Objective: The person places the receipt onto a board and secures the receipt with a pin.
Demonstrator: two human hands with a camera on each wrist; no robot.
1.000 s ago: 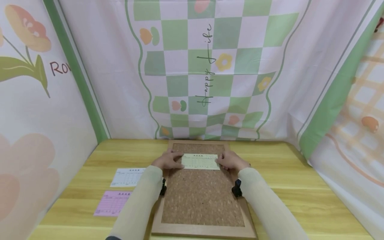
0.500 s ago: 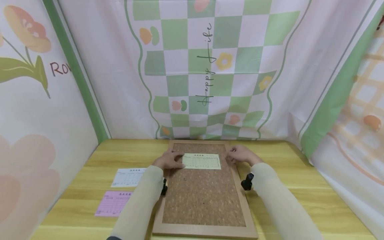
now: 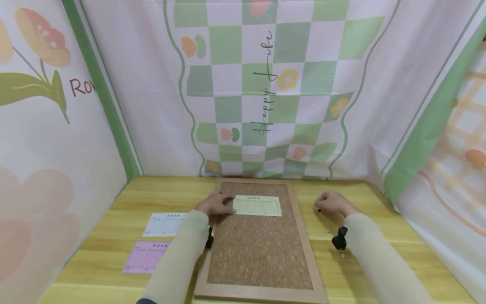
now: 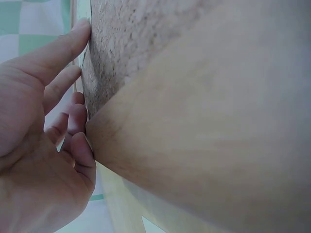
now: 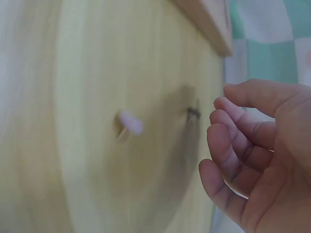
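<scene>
A pale yellow printed slip (image 3: pixel 258 206) lies flat across the upper part of a wood-framed cork board (image 3: pixel 262 253). My left hand (image 3: pixel 216 204) rests at the slip's left end, thumb and forefinger extended onto its edge. In the left wrist view, the other fingers of the left hand (image 4: pixel 43 126) lie along the board's side. Right of the board, my right hand (image 3: pixel 336 203) hovers low over the table, fingers loosely bent and holding nothing. Just off its fingertips, in the right wrist view, is a dark thumbtack (image 5: pixel 193 113); a pale pinkish thumbtack (image 5: pixel 130 122) lies nearer the camera.
A light blue slip (image 3: pixel 163 224) and a pink slip (image 3: pixel 142 257) lie left of the board, partly behind the left sleeve. Another small pale piece (image 3: pixel 343 255) sits by the right wrist on the wooden table (image 3: pixel 383 236). A patterned curtain (image 3: pixel 288 105) hangs behind.
My right hand has let go of the yellow slip's right end and moved right, off the board, to the dark thumbtack. The left hand stays on the slip.
</scene>
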